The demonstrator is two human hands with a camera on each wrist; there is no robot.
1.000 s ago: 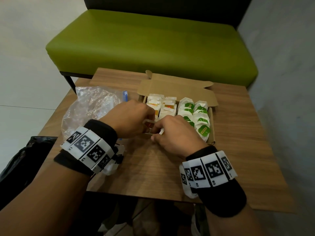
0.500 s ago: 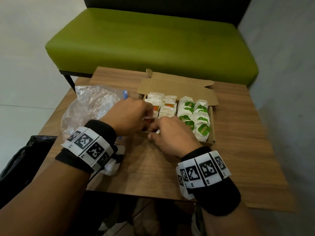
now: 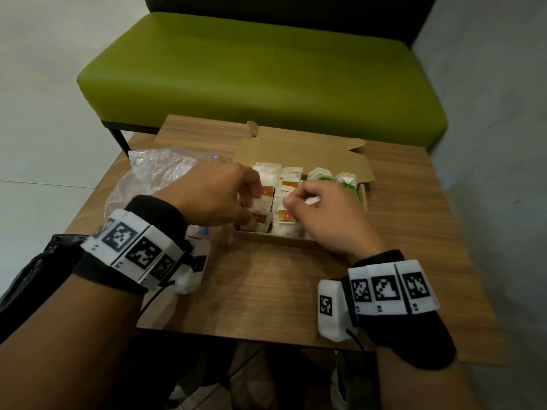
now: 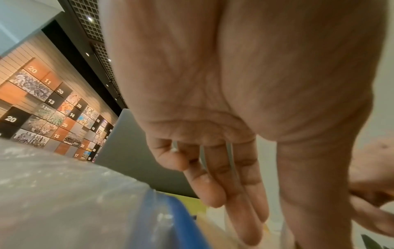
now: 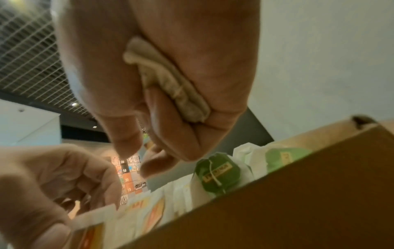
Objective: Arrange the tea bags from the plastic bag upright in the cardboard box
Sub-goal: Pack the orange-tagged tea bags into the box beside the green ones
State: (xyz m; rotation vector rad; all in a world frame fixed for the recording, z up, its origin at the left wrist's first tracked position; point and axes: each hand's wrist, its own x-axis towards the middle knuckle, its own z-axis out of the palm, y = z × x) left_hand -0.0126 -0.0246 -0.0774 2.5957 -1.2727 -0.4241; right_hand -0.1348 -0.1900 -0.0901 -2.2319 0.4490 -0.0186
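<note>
The open cardboard box (image 3: 299,155) lies on the table, lid folded back. Orange-label tea bags (image 3: 287,217) stand in its left rows and green-label tea bags (image 3: 321,177) in its right rows. My left hand (image 3: 251,205) is in the leftmost row and holds a few orange-label bags between thumb and fingers. My right hand (image 3: 299,202) hovers over the middle rows, fingers curled round a tea bag (image 3: 312,200). In the right wrist view that tea bag (image 5: 170,84) is tucked in the palm above the box wall (image 5: 298,193). The plastic bag (image 3: 154,173) lies crumpled left of the box.
A small wooden table (image 3: 266,291) carries everything; its near edge is close to my wrists. Behind it stands a green bench (image 3: 260,69). A grey wall runs along the right and a black bag (image 3: 35,276) sits at the lower left.
Both hands have moved from the box's front left corner further into it. The left hand now reaches into the leftmost row and the right hand covers part of the green-label bags.
</note>
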